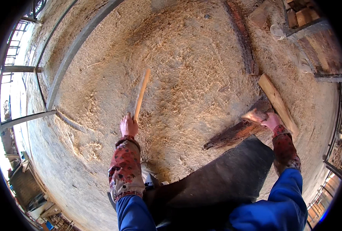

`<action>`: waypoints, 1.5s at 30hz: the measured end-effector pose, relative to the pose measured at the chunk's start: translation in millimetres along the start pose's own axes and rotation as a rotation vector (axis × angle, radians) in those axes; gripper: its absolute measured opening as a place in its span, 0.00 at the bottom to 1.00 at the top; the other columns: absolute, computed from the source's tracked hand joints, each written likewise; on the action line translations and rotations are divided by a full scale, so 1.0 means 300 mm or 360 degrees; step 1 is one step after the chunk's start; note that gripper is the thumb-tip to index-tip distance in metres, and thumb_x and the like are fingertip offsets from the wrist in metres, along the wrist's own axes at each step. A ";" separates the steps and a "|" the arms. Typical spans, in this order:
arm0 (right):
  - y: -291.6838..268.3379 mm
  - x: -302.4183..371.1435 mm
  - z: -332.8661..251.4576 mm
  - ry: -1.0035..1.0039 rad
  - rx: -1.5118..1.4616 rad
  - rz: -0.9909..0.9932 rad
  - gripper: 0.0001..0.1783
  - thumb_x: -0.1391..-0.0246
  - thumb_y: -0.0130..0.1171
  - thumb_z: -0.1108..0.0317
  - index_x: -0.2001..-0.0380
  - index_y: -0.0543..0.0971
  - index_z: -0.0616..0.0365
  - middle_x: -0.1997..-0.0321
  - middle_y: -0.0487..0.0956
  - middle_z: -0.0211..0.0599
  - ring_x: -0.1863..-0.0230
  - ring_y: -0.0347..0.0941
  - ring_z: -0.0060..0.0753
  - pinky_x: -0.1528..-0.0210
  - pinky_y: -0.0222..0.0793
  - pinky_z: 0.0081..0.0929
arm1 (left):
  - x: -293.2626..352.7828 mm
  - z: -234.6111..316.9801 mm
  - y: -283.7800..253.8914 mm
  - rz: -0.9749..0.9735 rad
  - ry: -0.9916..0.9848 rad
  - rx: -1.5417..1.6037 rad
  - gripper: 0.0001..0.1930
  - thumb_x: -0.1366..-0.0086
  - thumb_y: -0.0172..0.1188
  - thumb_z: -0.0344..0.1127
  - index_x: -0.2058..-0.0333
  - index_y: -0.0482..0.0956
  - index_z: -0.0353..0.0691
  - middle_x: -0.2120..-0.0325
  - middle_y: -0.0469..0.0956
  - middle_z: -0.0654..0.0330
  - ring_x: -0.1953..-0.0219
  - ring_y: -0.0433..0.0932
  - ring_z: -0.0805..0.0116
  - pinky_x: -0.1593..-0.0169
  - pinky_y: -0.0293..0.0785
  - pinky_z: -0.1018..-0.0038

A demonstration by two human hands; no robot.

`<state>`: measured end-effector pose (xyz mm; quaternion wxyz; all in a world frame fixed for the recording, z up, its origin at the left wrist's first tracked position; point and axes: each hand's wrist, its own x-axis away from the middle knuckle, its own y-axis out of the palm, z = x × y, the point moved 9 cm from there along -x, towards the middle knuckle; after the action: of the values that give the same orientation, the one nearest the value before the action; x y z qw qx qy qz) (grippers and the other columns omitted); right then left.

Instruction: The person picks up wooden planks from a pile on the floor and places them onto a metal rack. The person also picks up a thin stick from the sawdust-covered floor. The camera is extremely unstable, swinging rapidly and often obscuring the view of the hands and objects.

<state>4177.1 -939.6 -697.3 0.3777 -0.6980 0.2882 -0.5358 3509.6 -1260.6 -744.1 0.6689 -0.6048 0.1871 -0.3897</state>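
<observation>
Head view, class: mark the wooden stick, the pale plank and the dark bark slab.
wooden stick [141,94], head view, mid-shaft
pale plank [277,103], head view, middle of its face
dark bark slab [232,134], head view, centre

This is a woodworking yard or sawmill floor, partly open to daylight. The ground [186,77] is covered all over with pale sawdust and wood shavings. Offcuts lie about: a light plank [277,103] near the right edge, a dark bark-covered slab [236,134] beside it, and stacked timber blocks [299,15] at the upper right corner. Grey metal rails [69,57] curve across the floor at the upper left, with metal framing [19,69] along the left edge.
</observation>
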 end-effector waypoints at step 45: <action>0.156 -0.083 -0.459 -0.0289 -0.0597 -0.0053 0.22 0.60 0.66 0.61 0.60 0.75 0.59 0.61 0.74 0.38 0.62 0.70 0.32 0.53 0.70 0.32 | 0.366 0.778 0.293 -0.0775 -0.0601 0.2159 0.20 0.50 0.65 0.28 0.57 0.73 0.34 0.61 0.76 0.62 0.62 0.73 0.71 0.55 0.67 0.76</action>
<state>4037.9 -975.2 -730.2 0.2567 -0.8062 0.3362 -0.4138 3772.8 -1190.9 -757.5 0.8108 -0.1400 -0.3520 -0.4462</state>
